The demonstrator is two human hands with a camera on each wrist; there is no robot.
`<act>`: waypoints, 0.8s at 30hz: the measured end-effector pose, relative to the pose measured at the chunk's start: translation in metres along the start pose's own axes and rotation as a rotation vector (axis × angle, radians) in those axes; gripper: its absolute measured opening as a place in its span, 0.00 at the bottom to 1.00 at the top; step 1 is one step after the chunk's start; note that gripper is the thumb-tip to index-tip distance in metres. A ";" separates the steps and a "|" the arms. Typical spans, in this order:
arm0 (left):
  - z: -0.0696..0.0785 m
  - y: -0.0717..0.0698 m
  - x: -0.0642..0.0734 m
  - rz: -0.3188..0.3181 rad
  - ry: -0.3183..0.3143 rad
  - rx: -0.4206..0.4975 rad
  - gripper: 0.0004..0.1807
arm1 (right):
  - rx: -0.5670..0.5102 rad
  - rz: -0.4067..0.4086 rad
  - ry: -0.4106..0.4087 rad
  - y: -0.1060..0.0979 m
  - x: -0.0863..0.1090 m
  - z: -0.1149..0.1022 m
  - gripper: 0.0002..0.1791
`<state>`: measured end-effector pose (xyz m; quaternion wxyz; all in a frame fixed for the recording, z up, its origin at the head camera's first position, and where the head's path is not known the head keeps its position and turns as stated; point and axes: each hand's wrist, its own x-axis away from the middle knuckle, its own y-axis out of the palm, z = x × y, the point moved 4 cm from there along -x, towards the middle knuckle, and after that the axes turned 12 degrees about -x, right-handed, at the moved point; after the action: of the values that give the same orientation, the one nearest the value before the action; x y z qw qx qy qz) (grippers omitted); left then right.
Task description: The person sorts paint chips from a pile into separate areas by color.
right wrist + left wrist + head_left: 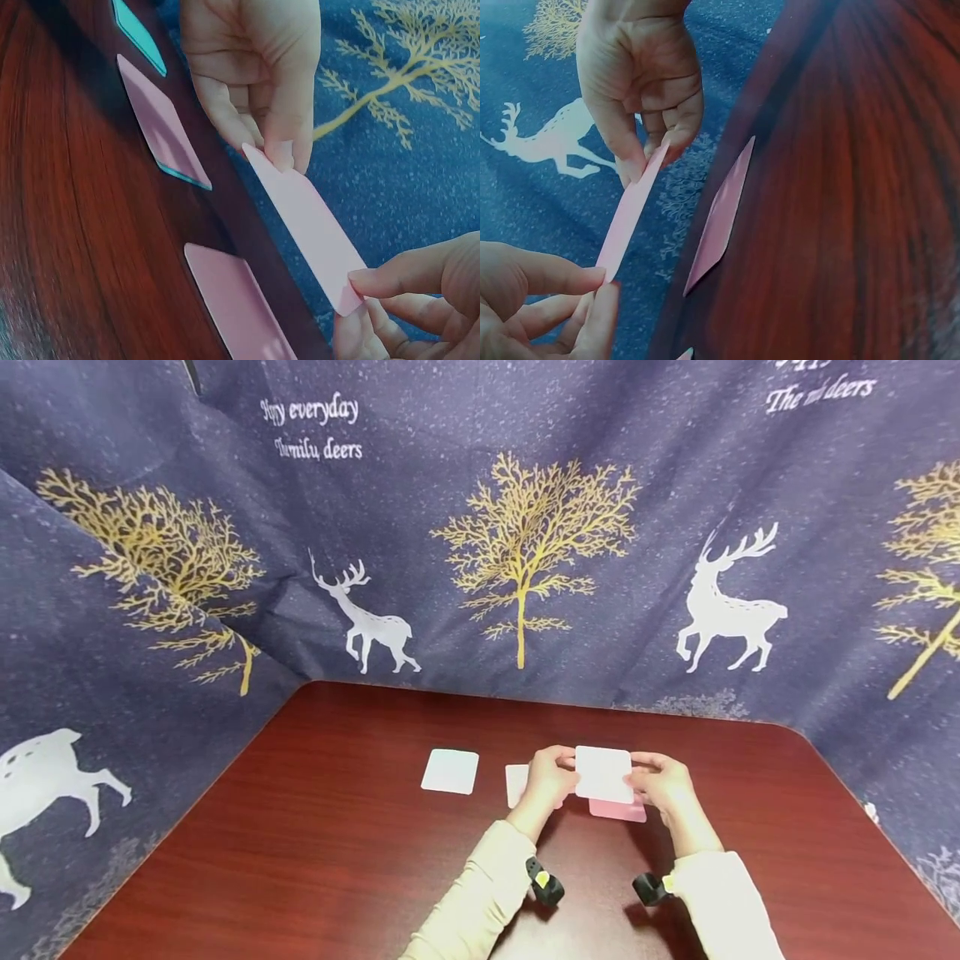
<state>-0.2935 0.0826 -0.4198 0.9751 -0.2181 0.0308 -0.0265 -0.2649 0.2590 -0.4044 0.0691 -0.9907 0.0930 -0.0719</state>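
Note:
A thin pale pink square card [603, 774] with rounded corners is held up above the table between both hands. My left hand [551, 781] pinches its left edge between thumb and fingers. At the opposite edge, my right hand [664, 787] pinches it the same way. The right wrist view shows the card [304, 225] tilted, thumbs on one face and fingers behind. Below it lies a pink card [617, 811], partly covered by the held one in the head view. Another pink card [163, 124] with a teal edge lies on the table, partly hidden behind my left hand in the head view.
A pale mint card [450, 772] lies farther left on the dark red wooden table [337, 827]. Behind the table's far edge hangs a blue cloth [450, 635] printed with deer and trees. Each wrist carries a small black device [547, 885].

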 end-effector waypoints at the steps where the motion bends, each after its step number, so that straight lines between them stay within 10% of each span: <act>1: 0.000 0.002 0.000 0.002 0.010 -0.004 0.20 | 0.000 0.001 -0.001 -0.001 0.000 0.001 0.28; 15: -0.007 0.019 0.008 -0.042 0.026 -0.051 0.21 | 0.167 0.025 0.006 -0.006 -0.006 0.011 0.26; 24: -0.005 0.021 0.010 -0.057 0.157 -0.228 0.13 | 0.182 0.033 0.023 -0.010 -0.008 0.019 0.26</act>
<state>-0.2828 0.0985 -0.4341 0.9375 -0.3253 0.1034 -0.0676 -0.2685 0.2722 -0.4225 0.1590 -0.9777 0.1034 -0.0903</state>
